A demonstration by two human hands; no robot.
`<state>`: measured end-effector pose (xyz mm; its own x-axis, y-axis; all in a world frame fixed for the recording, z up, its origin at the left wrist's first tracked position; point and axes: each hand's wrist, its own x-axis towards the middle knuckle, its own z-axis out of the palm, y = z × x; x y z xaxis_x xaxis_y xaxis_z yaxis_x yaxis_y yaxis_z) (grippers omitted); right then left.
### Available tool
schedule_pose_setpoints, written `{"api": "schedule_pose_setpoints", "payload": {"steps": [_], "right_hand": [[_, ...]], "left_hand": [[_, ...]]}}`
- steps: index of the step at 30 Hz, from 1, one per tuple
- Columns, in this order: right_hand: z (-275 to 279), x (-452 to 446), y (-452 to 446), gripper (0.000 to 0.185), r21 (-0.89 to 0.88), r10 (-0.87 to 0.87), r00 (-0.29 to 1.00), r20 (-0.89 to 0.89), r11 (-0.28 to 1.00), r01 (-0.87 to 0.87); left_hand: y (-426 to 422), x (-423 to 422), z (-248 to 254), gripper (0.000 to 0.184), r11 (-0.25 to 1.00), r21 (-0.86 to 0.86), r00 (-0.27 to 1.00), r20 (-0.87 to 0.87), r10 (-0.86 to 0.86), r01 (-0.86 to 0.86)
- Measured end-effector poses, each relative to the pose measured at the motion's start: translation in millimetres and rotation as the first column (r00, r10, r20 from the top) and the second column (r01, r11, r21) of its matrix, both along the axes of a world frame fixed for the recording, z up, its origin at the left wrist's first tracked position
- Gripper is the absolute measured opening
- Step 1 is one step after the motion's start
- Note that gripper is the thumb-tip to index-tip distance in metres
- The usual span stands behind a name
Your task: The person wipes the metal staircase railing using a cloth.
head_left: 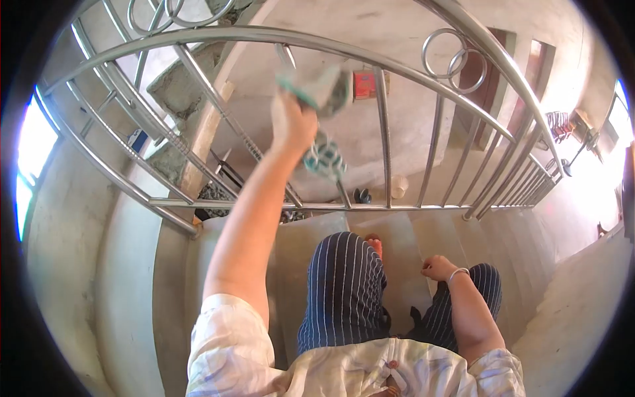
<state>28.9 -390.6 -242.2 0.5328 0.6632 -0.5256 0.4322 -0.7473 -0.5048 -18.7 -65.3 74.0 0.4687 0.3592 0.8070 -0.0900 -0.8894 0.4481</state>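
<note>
My left hand (294,126) reaches forward at the end of a stretched arm, closed on a green and white checked cloth (324,159). One part of the cloth sticks up above the fist, blurred, and another hangs below it. The cloth is at an upright bar of the stainless steel railing (317,41), just under the curved top rail; whether it wraps around the bar I cannot tell. My right hand (436,268), with a pale bangle at the wrist, rests by my right knee. Its fingers are loosely curled with nothing visible in them.
I am sitting on a stair, knees in striped dark trousers (344,291). Beyond the railing lie a lower floor, a red box (364,85), dark shoes (362,196) and a pale container (399,186). Rough concrete steps (182,89) rise at the left. Walls stand on both sides.
</note>
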Motion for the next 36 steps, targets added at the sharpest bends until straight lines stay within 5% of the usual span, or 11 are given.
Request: {"api": "schedule_pose_setpoints", "payload": {"steps": [3, 6, 8, 12, 14, 16, 17, 19, 24, 28, 36], "right_hand": [[-12.9, 2.4, 1.3, 0.025, 0.059, 0.019, 0.998, 0.061, 0.998, -0.022], [-18.5, 2.7, 4.7, 0.025, 0.067, 0.026, 0.998, 0.056, 0.997, -0.029], [-19.0, 3.0, 5.3, 0.025, 0.092, 0.086, 0.992, 0.087, 0.991, -0.094], [-46.3, 4.1, -0.1, 0.025, 0.053, -0.012, 0.991, 0.136, 0.999, 0.005], [-7.0, 1.6, 3.5, 0.026, 0.047, 0.069, 0.995, 0.071, 0.996, -0.073], [-3.5, 0.8, 1.7, 0.026, 0.047, 0.056, 0.996, 0.07, 0.997, -0.059], [-2.1, 0.6, 1.5, 0.026, 0.047, 0.046, 0.996, 0.07, 0.998, -0.049], [-2.4, -0.8, 2.6, 0.025, 0.025, 0.007, 0.999, 0.041, 1.0, -0.008], [-5.5, -1.6, 3.6, 0.025, 0.009, 0.035, 0.997, 0.074, 0.999, -0.036], [-6.3, 0.3, 4.8, 0.025, 0.054, 0.066, 0.996, 0.065, 0.996, -0.07], [-19.6, 0.4, 6.3, 0.025, 0.034, 0.128, 0.989, 0.079, 0.991, -0.131]], "left_hand": [[16.0, 7.6, 34.5, 0.031, 0.988, 0.154, 0.997, 0.077, -0.007, -0.005], [5.7, 16.3, 27.5, 0.031, 0.891, -0.434, 0.984, 0.164, -0.066, 0.132], [5.4, 17.6, -13.3, 0.029, 0.916, 0.38, 0.981, 0.185, 0.059, -0.127], [3.1, 21.3, -101.5, 0.023, 0.995, 0.09, 0.996, 0.081, 0.024, -0.032], [21.2, 31.7, -165.1, 0.024, 0.842, -0.45, 0.954, 0.132, -0.268, 0.298], [-1.1, 4.5, -149.0, 0.021, 0.982, -0.024, 0.748, -0.651, 0.128, -0.189], [-6.9, 2.6, -139.3, 0.021, 0.982, -0.023, 0.749, -0.65, 0.128, -0.187], [-13.6, 2.6, -126.2, 0.021, 0.982, 0.031, 0.296, -0.951, 0.087, -0.189], [-28.9, 26.6, -74.5, 0.028, 0.964, -0.262, 0.891, -0.423, -0.165, 0.054], [-53.7, 63.6, -20.8, 0.03, 0.805, -0.395, 0.893, 0.281, -0.352, 0.442], [-80.4, 88.7, -67.7, 0.035, 0.906, -0.421, 0.999, -0.01, -0.047, 0.038]]}}
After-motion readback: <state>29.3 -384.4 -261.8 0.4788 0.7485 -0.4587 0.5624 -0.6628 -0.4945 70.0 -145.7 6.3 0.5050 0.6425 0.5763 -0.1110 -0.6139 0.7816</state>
